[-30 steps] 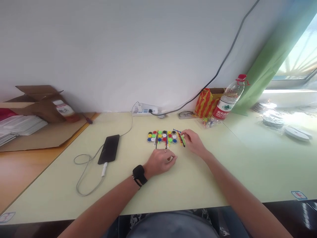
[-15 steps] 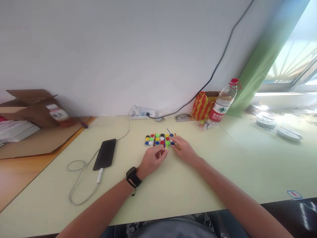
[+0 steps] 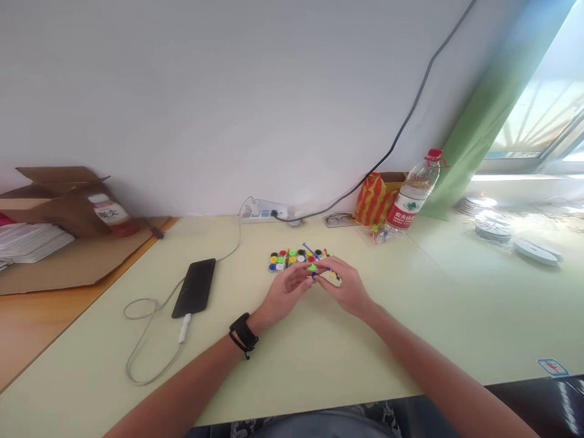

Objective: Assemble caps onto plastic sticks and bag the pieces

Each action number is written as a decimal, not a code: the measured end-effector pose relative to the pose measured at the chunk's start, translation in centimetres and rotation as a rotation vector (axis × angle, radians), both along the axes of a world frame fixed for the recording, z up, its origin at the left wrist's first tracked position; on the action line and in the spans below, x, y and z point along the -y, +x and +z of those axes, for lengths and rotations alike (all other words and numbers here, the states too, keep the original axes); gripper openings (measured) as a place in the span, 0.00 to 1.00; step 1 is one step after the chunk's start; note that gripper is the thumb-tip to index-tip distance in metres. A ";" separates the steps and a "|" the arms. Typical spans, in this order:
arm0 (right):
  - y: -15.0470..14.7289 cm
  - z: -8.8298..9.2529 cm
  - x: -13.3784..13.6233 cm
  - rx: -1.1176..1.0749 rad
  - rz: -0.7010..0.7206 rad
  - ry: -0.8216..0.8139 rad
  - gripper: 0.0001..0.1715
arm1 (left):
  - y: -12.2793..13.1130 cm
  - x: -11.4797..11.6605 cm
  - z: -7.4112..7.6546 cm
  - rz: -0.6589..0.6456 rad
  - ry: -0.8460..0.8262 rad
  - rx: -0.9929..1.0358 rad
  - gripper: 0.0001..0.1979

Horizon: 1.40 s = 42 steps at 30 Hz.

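Several small coloured round pieces [image 3: 280, 260], like buttons or little wheels, lie in rows on the pale table. Thin coloured sticks lie among them, and a blue stick [image 3: 306, 246] slants up at the back. My right hand [image 3: 347, 287] is closed in a pinch on a dark blue round piece [image 3: 314, 275] at the front of the rows. My left hand [image 3: 286, 293], thumb and fingers bent together, meets that piece from the other side; anything else in its fingertips is too small to make out. Both hands partly cover the rows.
A black phone [image 3: 195, 288] on a white cable [image 3: 152, 328] lies at the left. Along the wall stand a power strip [image 3: 264, 211], glasses [image 3: 340, 219], a red-yellow bag [image 3: 375, 201] and a water bottle [image 3: 413, 193]. A cardboard box [image 3: 68, 201] is far left; stacked white discs [image 3: 493, 229] sit right.
My hands have come together at their fingertips. My right hand has drawn slightly toward me with the dark blue round piece, and my left hand has moved slightly right. The view has shifted a little.
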State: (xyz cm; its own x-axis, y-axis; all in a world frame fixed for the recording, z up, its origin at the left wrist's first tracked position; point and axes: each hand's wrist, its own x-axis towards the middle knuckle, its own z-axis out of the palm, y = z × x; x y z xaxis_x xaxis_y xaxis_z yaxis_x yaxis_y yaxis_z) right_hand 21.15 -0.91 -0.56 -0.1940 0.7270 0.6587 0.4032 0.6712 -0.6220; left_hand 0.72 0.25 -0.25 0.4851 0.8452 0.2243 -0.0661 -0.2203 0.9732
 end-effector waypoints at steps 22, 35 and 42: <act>-0.1 0.6 0.8 -0.135 0.051 -0.227 0.11 | -0.5 -0.8 0.1 0.168 -0.202 0.083 0.23; 0.0 0.5 0.4 -0.033 0.063 -0.021 0.10 | -0.3 -0.3 0.6 0.099 -0.250 0.119 0.22; 0.4 0.0 0.0 0.009 0.026 -0.009 0.11 | -0.4 -0.5 0.0 0.106 -0.251 0.104 0.22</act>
State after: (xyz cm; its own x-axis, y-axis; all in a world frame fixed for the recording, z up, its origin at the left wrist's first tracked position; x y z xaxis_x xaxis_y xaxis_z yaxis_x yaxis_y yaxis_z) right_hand 21.60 -0.91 -0.55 -0.2188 0.7276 0.6502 0.3909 0.6759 -0.6248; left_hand 0.32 0.78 -0.21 0.3768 0.9252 0.0462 -0.1580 0.0151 0.9873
